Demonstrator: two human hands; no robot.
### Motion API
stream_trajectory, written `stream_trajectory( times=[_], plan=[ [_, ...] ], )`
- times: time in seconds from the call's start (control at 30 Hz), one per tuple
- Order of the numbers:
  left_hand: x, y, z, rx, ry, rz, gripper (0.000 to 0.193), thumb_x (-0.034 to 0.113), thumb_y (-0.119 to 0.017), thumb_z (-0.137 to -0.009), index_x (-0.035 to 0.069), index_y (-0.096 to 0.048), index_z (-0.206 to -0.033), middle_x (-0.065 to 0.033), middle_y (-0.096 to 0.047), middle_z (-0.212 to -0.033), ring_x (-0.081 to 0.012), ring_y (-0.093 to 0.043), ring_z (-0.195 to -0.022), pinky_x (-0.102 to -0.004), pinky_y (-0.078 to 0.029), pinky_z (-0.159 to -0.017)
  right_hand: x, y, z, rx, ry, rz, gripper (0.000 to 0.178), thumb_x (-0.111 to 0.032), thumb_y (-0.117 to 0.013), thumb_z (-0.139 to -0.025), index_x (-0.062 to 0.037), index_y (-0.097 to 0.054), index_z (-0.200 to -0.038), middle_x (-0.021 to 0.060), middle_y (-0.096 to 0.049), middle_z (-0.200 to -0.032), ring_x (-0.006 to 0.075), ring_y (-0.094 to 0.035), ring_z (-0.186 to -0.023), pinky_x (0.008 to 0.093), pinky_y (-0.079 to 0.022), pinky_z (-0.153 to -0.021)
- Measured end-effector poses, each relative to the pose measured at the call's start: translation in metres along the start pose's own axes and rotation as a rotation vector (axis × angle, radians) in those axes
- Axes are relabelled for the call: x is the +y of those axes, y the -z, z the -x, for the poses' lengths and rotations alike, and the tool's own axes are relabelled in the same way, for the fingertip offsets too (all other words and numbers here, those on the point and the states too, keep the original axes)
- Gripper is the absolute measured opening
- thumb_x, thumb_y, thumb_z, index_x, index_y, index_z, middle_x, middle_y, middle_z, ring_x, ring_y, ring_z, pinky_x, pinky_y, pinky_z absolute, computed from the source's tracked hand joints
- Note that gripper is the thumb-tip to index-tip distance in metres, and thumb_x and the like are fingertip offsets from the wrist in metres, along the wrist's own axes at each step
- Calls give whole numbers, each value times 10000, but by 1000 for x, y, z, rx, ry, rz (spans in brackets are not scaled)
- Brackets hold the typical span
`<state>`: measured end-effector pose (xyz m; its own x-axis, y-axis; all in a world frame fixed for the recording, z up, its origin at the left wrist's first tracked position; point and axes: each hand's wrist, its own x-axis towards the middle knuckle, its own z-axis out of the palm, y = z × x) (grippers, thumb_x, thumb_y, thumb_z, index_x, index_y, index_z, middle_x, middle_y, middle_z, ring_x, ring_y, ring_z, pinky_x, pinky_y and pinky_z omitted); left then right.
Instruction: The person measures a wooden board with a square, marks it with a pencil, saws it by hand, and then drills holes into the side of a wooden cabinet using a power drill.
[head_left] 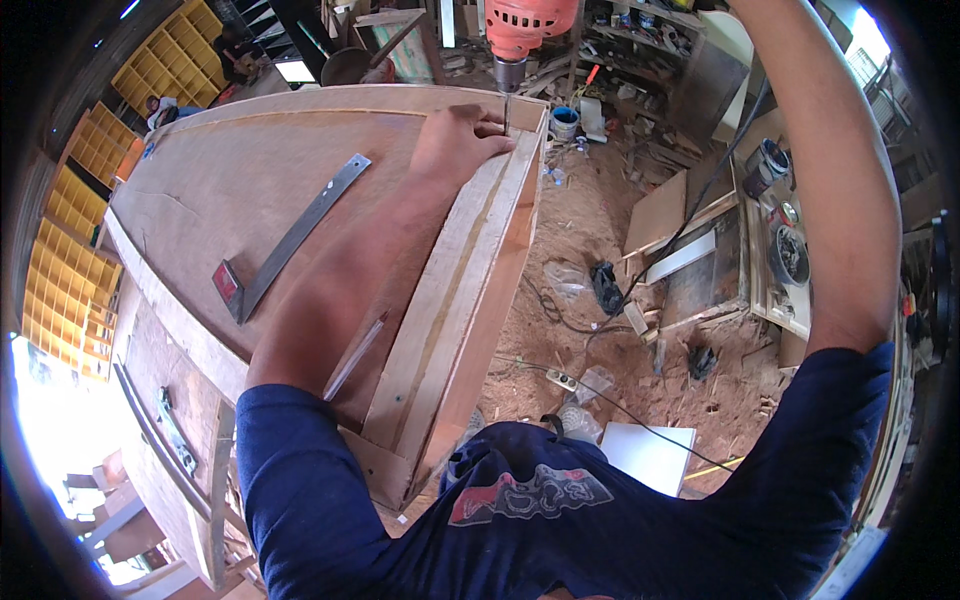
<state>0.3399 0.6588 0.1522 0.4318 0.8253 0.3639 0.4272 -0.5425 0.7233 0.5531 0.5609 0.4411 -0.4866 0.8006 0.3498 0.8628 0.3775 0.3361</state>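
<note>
A large brown plywood panel (260, 150) with pale wooden edging lies before the person, and a long pale wooden strip (435, 330) with a brown line down it runs along the panel's right side. At the strip's far end, the left hand (460, 143) rests with its fingers bent and their tips close together beside the thin metal bit (506, 112) of an orange-red power drill (530, 25); whether they pinch anything I cannot tell. The drill points down above the panel's far right corner. The right arm (840, 180) rises to the right of the panel and leaves at the top, so the right hand is out of view and its grip cannot be told.

The left forearm (345, 255) crosses over the panel, between a steel-bladed square with a red-marked handle (230, 290) on its left and a slim whitish pen (355, 358) partly covered near the elbow.

Right of the panel, debris covers the brown floor (580, 220): a blue-and-white bucket (565, 122), a crumpled black bag (606, 288), a white power strip (562, 380), a black cable (690, 215) and a flat white board (648, 455). Yellow gridded frames (175, 60) stand beyond the panel's left side.
</note>
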Motion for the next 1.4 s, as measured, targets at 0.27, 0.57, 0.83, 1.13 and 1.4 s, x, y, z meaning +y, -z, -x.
stream_trajectory(
  times=[0.27,0.57,0.83,1.13,1.4],
  plan=[
    [31,-14,13,-2,81,-312,851,543,-882,-723,-49,-648,-1288,-234,-665,-1301,-362,-634,-1250,-431,-491,-1104,5,-2,2,-2,-2,18,403,-78,-875,-653,18,-708,-1007,240,-759,-952,402,-746,-954,485,-587,-814],
    [31,-18,13,-5,66,-420,796,515,-843,-726,-64,-649,-1236,-225,-620,-1351,-358,-562,-1331,-431,-452,-1149,8,-5,0,-7,12,75,413,-124,-890,-648,-1,-715,-1001,237,-760,-959,408,-744,-950,477,-596,-826],
    [31,-19,12,-8,50,-403,713,462,-821,-749,-62,-655,-1203,-230,-616,-1341,-362,-551,-1335,-435,-454,-1142,5,-3,-1,8,13,62,438,-121,-894,-657,1,-700,-1030,233,-760,-1006,400,-738,-990,472,-589,-864],
    [17,-9,10,-6,94,-178,577,412,-803,-866,-51,-717,-1199,-191,-707,-1252,-310,-672,-1184,-384,-511,-1064,-2,0,-2,-8,-6,102,415,-114,-885,-669,16,-700,-1016,230,-764,-960,398,-747,-940,473,-600,-816],
    [3,-10,-3,109,-23,381,391,245,-782,-981,-37,-699,-1239,-134,-768,-1160,-187,-721,-1063,-360,-553,-984,-13,7,2,-81,-64,41,438,-68,-876,-722,32,-684,-1102,241,-759,-985,385,-749,-956,475,-593,-795]
  ],
)
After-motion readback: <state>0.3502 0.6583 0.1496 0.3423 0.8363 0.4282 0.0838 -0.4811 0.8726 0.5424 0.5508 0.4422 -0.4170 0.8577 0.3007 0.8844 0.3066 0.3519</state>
